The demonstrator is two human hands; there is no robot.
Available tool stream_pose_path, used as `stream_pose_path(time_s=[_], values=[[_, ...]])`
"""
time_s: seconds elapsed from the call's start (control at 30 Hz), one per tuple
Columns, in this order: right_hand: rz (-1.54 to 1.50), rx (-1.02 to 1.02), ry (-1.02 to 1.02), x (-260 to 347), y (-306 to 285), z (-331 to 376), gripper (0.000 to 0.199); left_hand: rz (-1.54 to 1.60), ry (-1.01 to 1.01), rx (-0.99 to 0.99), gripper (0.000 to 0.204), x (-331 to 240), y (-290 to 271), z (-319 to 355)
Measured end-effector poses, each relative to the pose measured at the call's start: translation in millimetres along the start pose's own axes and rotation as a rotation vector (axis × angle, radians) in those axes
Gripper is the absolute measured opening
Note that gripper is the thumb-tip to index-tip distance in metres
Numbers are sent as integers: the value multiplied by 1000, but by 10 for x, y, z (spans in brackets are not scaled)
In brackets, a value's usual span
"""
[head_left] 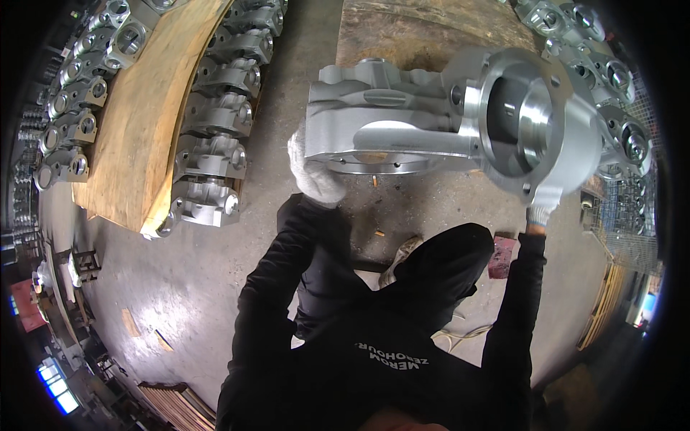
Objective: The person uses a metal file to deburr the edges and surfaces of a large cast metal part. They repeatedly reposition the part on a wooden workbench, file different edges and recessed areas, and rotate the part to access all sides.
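A large silver-grey machined metal housing (pixel 410 138) is raised in front of me, with a wide round bore at its right end. My left hand (pixel 320 179), in a white knitted glove, holds its left end from below and the side; the fingertips are hidden behind the metal. Under the ring of the bore, my gloved right hand (pixel 543 210) grips the lower right edge, with most of its fingers covered by the part.
A wooden sheet (pixel 133 122) at the left lies between rows of similar housings (pixel 215 115). More housings (pixel 622 140) line the right, near a wire mesh cage (pixel 625 223). Beyond my part is a worn wooden board (pixel 431 32). A red block (pixel 502 257) lies on the floor.
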State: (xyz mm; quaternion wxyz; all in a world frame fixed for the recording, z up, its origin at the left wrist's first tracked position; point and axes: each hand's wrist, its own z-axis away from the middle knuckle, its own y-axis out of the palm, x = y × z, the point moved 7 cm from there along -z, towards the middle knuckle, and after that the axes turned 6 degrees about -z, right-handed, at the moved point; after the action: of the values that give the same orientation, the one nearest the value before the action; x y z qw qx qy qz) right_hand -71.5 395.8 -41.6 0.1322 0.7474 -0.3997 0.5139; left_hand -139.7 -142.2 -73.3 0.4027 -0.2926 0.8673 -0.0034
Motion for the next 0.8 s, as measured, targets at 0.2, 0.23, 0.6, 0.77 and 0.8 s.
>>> stream_pose_path(time_s=[0.2,0.23,0.6,0.77,0.8], values=[[-101,46,-13,-245,280,-394,62,291,-153,-149,52,542,455,-363],[-108,45,94,-274,330,-395,61,229,-160,-144,49,629,522,-408],[-27,7,112,741,561,1752,30,319,-335,-107,47,604,394,-381],[33,522,370,627,1131,2588,28,95,-230,140,50,149,111,-600],[49,565,393,629,1184,2627,29,49,-194,20,49,16,10,-720]])
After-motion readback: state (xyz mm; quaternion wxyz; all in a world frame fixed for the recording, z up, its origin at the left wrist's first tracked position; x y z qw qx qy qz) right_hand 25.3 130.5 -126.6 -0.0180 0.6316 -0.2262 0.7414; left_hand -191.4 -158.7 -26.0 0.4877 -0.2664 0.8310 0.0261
